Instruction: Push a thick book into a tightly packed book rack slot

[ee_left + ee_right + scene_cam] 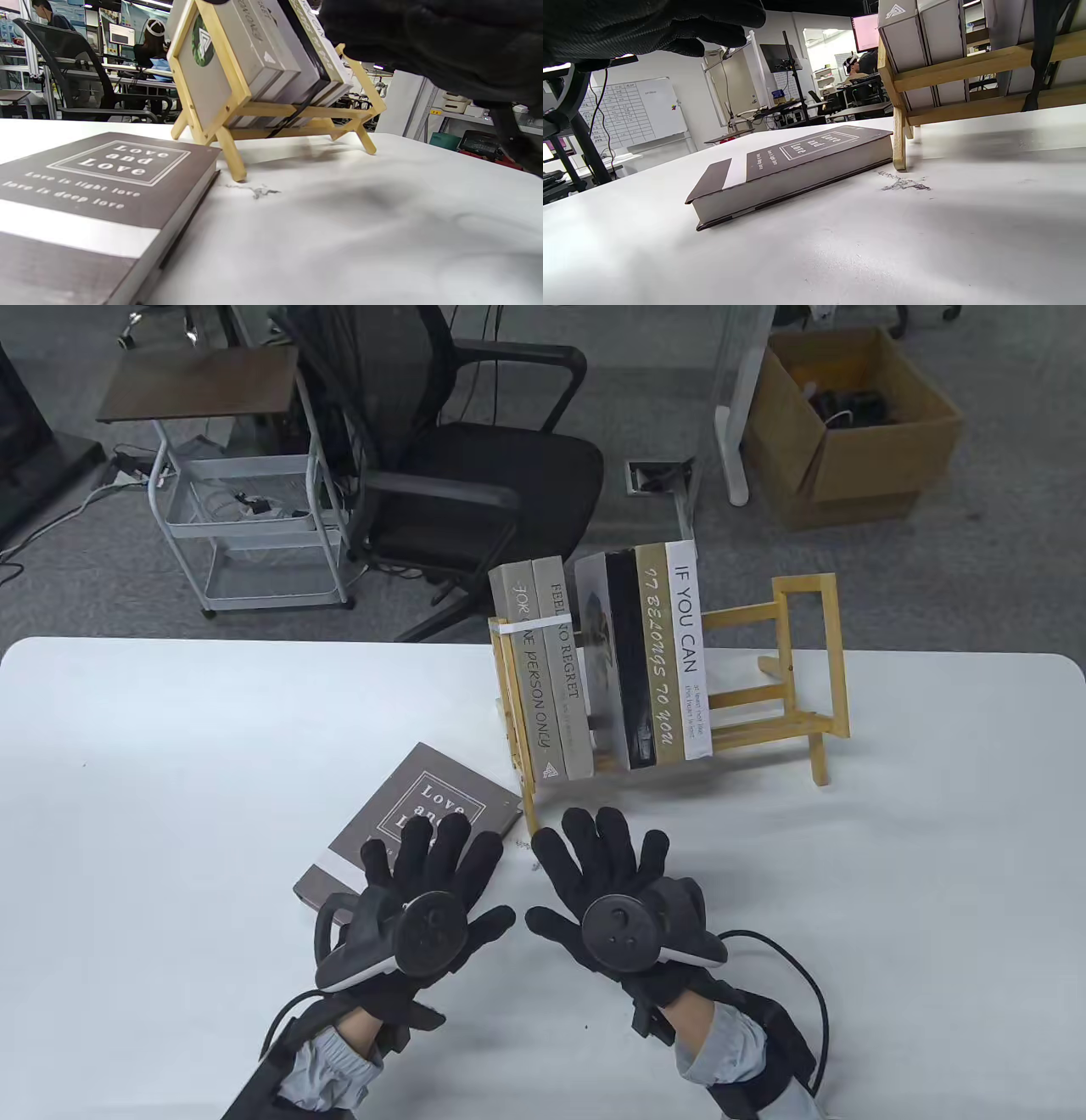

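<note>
A thick grey-brown book titled "Love and Love" (424, 814) lies flat on the white table, just left of the wooden book rack (789, 678). It also shows in the left wrist view (97, 186) and the right wrist view (797, 165). The rack holds several upright books (594, 670), with a narrow gap between the second and third. My left hand (424, 869) is spread open above the book's near part, holding nothing. My right hand (607, 861) is spread open over the bare table in front of the rack, empty.
The rack's right half (806, 645) holds no books. A grey scuff mark (903, 183) is on the table by the rack's front left leg. An office chair (458, 466), a wire cart (246, 509) and a cardboard box (848, 424) stand beyond the table's far edge.
</note>
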The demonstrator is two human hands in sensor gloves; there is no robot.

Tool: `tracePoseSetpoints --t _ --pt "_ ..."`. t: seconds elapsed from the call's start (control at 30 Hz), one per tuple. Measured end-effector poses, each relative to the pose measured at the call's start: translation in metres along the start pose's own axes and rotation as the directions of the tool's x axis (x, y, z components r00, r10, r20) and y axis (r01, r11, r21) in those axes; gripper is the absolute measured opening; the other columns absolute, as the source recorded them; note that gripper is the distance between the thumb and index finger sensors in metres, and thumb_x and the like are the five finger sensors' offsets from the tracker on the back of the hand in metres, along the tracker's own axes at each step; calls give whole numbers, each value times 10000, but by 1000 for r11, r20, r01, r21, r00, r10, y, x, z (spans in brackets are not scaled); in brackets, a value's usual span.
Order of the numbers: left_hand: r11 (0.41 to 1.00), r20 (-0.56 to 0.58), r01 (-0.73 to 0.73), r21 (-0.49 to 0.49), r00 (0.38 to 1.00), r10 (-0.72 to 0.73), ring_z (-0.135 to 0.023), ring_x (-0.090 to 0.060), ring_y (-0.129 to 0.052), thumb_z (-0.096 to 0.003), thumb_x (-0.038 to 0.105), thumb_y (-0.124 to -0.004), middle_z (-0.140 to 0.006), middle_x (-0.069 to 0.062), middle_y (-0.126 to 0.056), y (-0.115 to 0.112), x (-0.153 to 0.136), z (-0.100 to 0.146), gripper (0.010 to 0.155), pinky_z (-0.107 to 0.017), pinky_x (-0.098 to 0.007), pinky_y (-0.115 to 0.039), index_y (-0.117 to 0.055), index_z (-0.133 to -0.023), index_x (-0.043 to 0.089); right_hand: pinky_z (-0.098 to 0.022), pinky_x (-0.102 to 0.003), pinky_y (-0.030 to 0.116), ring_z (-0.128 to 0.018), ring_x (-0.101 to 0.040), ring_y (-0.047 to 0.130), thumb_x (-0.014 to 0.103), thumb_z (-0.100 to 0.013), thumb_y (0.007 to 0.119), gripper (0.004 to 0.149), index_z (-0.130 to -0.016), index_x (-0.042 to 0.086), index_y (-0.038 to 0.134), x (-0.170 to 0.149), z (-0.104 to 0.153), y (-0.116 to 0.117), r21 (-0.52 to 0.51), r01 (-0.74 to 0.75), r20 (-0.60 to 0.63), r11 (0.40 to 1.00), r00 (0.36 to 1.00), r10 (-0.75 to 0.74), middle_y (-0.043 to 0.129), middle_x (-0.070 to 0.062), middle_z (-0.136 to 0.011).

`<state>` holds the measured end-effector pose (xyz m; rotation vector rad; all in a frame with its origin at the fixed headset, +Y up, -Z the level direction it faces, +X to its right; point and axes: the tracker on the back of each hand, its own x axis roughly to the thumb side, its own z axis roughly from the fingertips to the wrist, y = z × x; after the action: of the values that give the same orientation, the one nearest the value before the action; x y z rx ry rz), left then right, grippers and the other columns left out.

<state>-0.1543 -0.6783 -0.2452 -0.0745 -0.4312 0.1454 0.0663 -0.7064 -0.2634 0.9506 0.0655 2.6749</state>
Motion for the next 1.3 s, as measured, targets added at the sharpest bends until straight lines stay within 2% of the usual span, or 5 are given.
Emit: tracePoseSetpoints --t 0.37,0.57,0.9,1.03,1.3 --pt "1000 -7 -10 11 1000 10 -1173 -601 -275 -653 679 -504 -1328 -206 -237 2 -3 -1 766 -731 -844 -248 -244 -1259 288 -502 -852 40 -992 -699 22 524 -662 452 787 -1212 65 126 0 0 -1 -8 2 2 1000 1000 -2 16 -376 -1195" --pt "998 -103 -58 5 993 58 -1176 -602 -286 -652 681 -534 -1329 -210 -246 17 -38 -14 777 -738 -844 -258 -245 -1260 292 -501 -852 40 -993 -698 23 524 -663 453 787 -1213 66 126 1 2 -4 -19 6 0 1000 1000 -6 19 -377 -1196" --pt "976 -290 -160 -150 951 111 -1184 -546 -342 -688 544 -566 -1315 -155 -342 29 -126 -105 642 -763 -818 -291 -328 -1238 314 -501 -851 38 -992 -698 21 524 -664 453 786 -1213 65 127 -3 2 -6 -19 18 -9 1000 1000 -18 19 -376 -1196" --pt "934 -374 -250 -255 916 143 -1185 -539 -334 -703 467 -559 -1313 -134 -356 1 -150 -152 571 -761 -818 -283 -359 -1225 352 -501 -851 38 -992 -698 21 523 -664 454 786 -1213 64 128 -4 3 -7 -26 23 -12 999 1000 -23 18 -376 -1196" --pt "874 -513 -302 -381 855 71 -1176 -551 -301 -708 398 -528 -1307 -152 -328 -52 -182 -204 520 -754 -819 -261 -385 -1208 397 -500 -850 36 -993 -698 19 524 -663 456 788 -1214 65 130 -6 4 -10 -41 11 -17 999 1000 -12 20 -375 -1197"
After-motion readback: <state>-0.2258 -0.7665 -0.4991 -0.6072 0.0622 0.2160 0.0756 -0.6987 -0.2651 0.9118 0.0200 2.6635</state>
